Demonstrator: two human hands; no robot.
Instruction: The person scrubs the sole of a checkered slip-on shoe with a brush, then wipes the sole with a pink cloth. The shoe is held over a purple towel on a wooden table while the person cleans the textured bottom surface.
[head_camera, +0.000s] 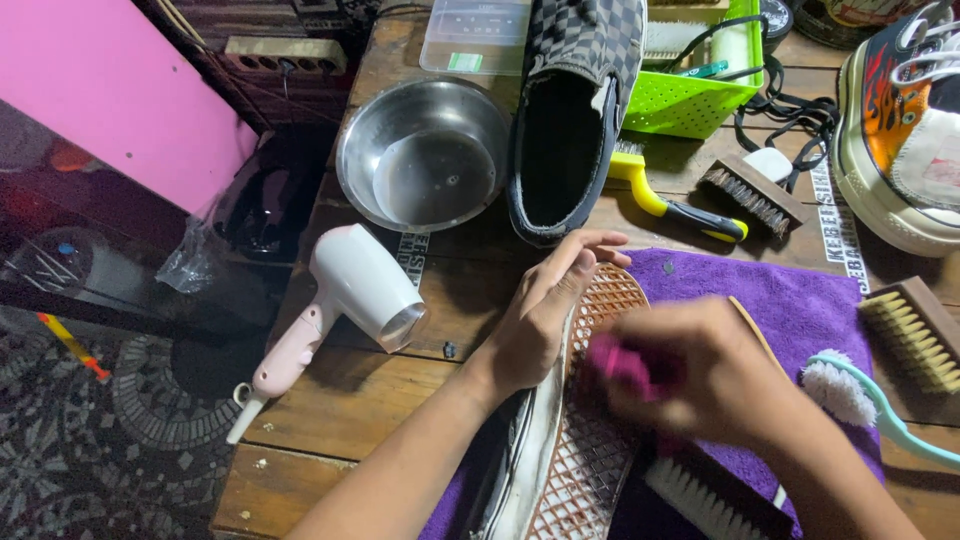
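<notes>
1. My left hand (540, 320) lies flat on the edge of an upturned shoe (585, 420), fingers stretched out and pressing it down, not wrapped around anything.
2. My right hand (700, 375) is blurred; its fingers are clenched around a small pink brush (618, 362) that touches the shoe's brown waffle-pattern sole.
3. The shoe lies sole up at 6 o'clock on the wooden desk (340, 400), resting on a purple towel (800, 300).
4. At 12 o'clock stands a second shoe (575, 110), black with a checkered top, its opening facing up.
5. At 11 o'clock, just beside that shoe, sits an empty metal bowl (422, 155).
6. At 9 o'clock a white and pink hair dryer (340, 305) lies on the desk.
7. At 1 o'clock is a green plastic basket (690, 105), with a yellow-handled brush (670, 205) and a dark wooden brush (752, 195) below it.
8. At 2 o'clock a flame-patterned sneaker (900, 130) lies near the edge of view.
9. At 3 o'clock are a pale-bristled wooden brush (915, 335) and a teal-handled brush (860, 400) with white bristles.
10. At 5 o'clock another brush (700, 500) with white bristles lies on the towel.
</notes>
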